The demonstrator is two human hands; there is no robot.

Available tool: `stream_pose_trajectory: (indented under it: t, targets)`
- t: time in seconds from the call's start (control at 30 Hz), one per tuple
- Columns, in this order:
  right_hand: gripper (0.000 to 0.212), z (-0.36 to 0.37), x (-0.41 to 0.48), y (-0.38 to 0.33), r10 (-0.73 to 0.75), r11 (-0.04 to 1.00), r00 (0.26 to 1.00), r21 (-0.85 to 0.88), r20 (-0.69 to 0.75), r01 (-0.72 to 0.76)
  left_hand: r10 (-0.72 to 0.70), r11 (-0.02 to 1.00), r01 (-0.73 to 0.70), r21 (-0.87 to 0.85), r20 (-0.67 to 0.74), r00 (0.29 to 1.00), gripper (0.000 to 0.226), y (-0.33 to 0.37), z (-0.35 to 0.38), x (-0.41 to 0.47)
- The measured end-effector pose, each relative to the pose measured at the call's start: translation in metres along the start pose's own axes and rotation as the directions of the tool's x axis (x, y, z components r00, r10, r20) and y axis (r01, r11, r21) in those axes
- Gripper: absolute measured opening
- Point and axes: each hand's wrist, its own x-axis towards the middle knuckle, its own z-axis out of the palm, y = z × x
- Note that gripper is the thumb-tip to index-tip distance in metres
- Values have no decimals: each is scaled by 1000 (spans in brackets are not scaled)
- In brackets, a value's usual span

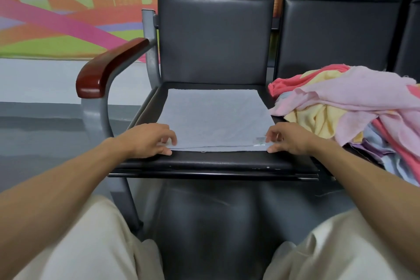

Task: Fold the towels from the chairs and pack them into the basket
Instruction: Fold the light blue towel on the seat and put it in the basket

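A pale grey-blue towel (213, 118) lies flat on the black seat of the chair (218, 163) in front of me, folded so two layers show along its near edge. My left hand (147, 141) pinches the towel's near left corner. My right hand (288, 138) pinches the near right corner, beside a small white label. On the seat to the right sits a loose pile of towels (354, 109) in pink, yellow, coral and lilac. No basket is in view.
The chair has a grey metal frame and a dark red wooden armrest (106, 68) on its left. A second black chair (341, 29) stands to the right. A colourful wall mural (56, 11) is behind; grey floor lies below. My knees in light trousers frame the bottom.
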Motion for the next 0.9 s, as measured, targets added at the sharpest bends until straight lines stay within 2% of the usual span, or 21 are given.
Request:
stream_pose_trajectory:
  t: [0.1, 0.17, 0.23, 0.3, 0.43, 0.53, 0.6, 0.7, 0.83, 0.9]
  targets:
    - [5, 3, 3, -3, -35, 995, 998, -99, -58, 29, 20, 999, -22, 50, 22, 1000, 15, 2, 2, 3]
    - [6, 5, 8, -6, -27, 988, 997, -157, -66, 16, 32, 998, -33, 61, 17, 999, 8, 3, 2, 4]
    - [7, 7, 11, -6, -3, 991, 997, -135, -75, -7, 24, 998, -24, 65, 1, 1000, 12, 3, 3, 4]
    - [17, 7, 13, -5, 4, 997, 994, -80, -107, -13, -14, 1000, 14, 11, -38, 999, 16, 2, 3, 4]
    - [31, 1, 13, -8, -18, 995, 995, -103, -98, 8, -84, 995, 76, -65, -132, 988, 17, 8, -1, 5]
    - [18, -2, 10, -11, 5, 998, 996, -58, -92, -10, -115, 991, 106, -79, -131, 985, 12, 12, -6, 5]
    - [28, -6, 4, -15, 44, 999, 995, 9, -90, -44, -144, 979, 122, -162, -129, 981, 17, 12, -10, 4]
    - [31, -8, -8, -14, 99, 994, 995, 52, 26, -101, -180, 915, 132, -382, -93, 979, 21, 13, -17, 0]
    - [32, -12, -19, -8, 153, 986, 984, 58, 88, -158, -70, 907, 76, -413, 30, 997, 14, 10, -22, -9]
    - [30, -16, -23, -9, 167, 983, 984, 72, 65, -171, -82, 860, 94, -502, 45, 996, 7, 5, -24, -14]
